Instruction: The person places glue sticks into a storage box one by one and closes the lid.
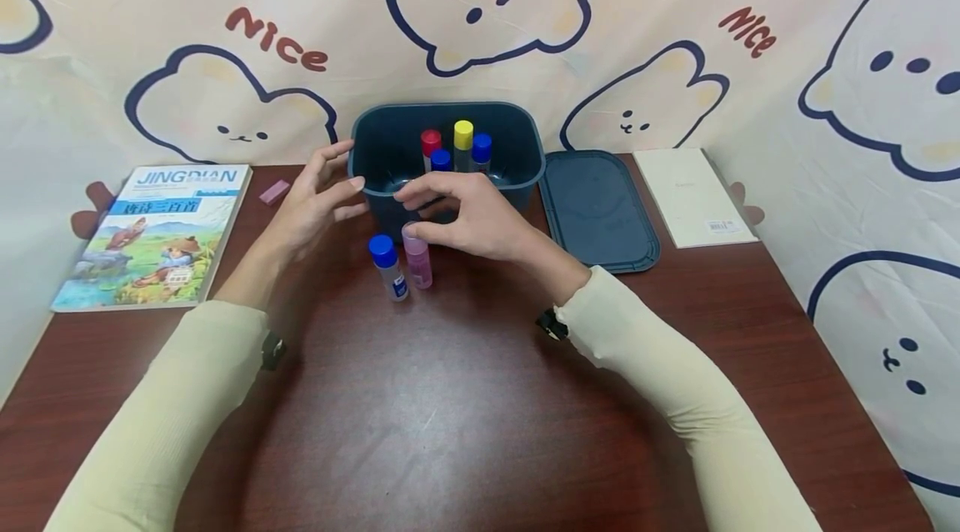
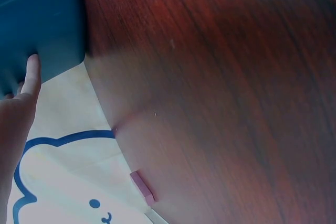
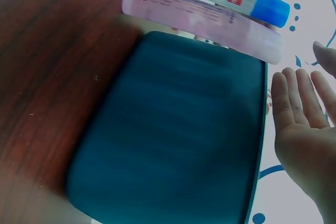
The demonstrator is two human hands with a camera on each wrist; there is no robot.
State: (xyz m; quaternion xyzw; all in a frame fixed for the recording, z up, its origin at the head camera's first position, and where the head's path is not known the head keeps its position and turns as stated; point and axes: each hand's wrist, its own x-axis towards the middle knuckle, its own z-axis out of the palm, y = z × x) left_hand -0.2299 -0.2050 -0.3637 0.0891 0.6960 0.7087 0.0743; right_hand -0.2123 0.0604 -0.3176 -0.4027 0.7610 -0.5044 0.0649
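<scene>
Left hand (image 1: pixel 313 197) rests loose fingers against the left side of the dark blue bin (image 1: pixel 388 217), likely steadying it. Right hand (image 1: pixel 483 217) is by the front rim near the pink tube (image 1: pixel 418 263), fingers extended, grasping nothing. That tube and the blue-capped glue stick (image 1: pixel 389 269) stand upright on the counter (image 1: pixel 450 415) in front, probably for easy reach. Lid (image 1: pixel 598 211) lies off to the right, so the bin mouth is accessible; four capped tubes (image 1: pixel 463 136) inside.

On the brown table (image 1: pixel 420 399): bin (image 1: pixel 384 215), lid (image 1: pixel 600 207), book (image 1: pixel 157 240), white notebook (image 1: pixel 686 190), pink block (image 1: pixel 274 192), blue-capped tube (image 1: pixel 388 268) and pink tube (image 1: pixel 418 263), both tubes upright
</scene>
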